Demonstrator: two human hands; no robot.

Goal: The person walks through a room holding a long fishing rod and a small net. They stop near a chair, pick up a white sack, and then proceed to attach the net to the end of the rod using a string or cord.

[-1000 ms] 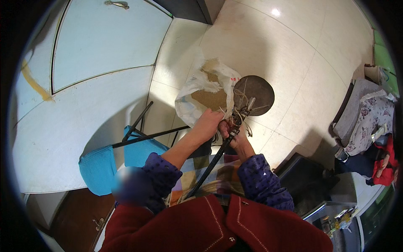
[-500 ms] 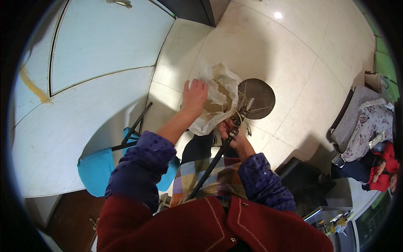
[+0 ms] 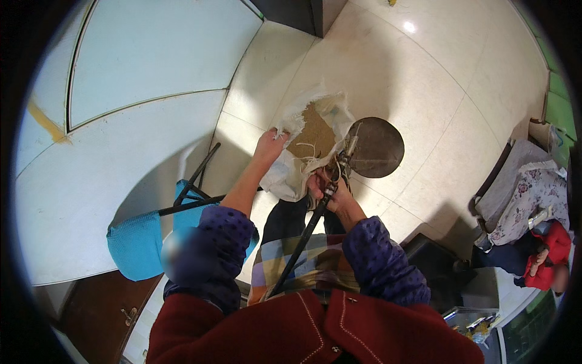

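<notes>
My left hand (image 3: 271, 145) pinches the left rim of a white woven sack (image 3: 280, 177). The sack's mouth is wide, and light brown grainy stuff (image 3: 316, 130) shows inside. My right hand (image 3: 339, 193) is closed round the fittings end of a dark steelyard (image 3: 301, 241), close against the sack's near right edge. Cords and metal parts cluster at that end, and the rod slants back toward my body. Beyond my right hand is a round dark metal-looking disc (image 3: 381, 148), beside the sack. What my right fingers do under the cords is partly hidden.
A turquoise-covered chair (image 3: 134, 246) with black legs stands to my left, by a pale panelled cabinet (image 3: 121, 176). Pale floor tiles (image 3: 436, 91) spread ahead. At right are a flower-patterned cloth (image 3: 524, 194) on a seat and another person in a red top (image 3: 548, 258).
My left hand has moved a little down and left, drawing the sack's rim outward. The mouth is wider and more of the brown contents shows. My right hand stays on the steelyard.
</notes>
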